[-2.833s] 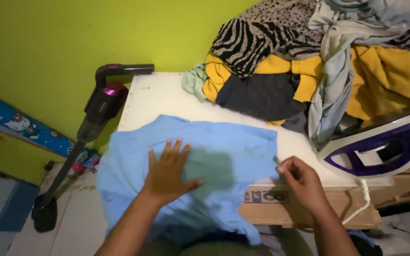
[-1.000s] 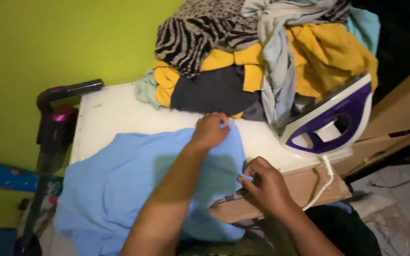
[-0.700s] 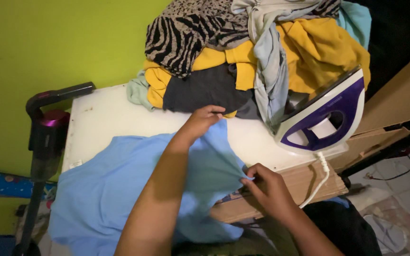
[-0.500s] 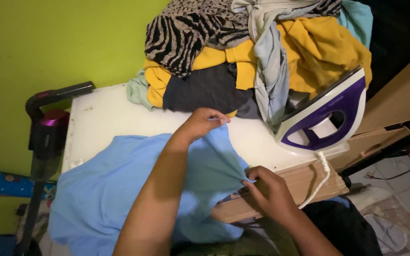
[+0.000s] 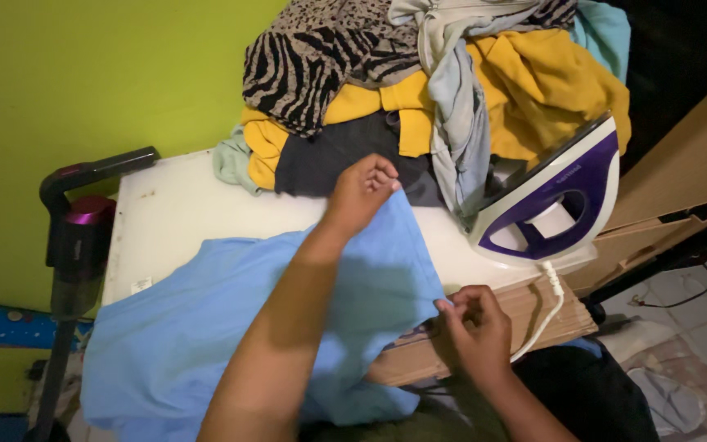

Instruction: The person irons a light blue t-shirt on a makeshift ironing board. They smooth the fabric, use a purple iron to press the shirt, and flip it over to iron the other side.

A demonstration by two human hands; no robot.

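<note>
Blue shirt (image 5: 206, 319) pinched by both hands, iron (image 5: 546, 205) and clothes pile (image 5: 435, 90) alongside.

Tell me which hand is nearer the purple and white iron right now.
Right. The right hand pinches the light blue garment just below the iron, by its cord; the left hand grips the cloth's far corner, farther left.
</note>
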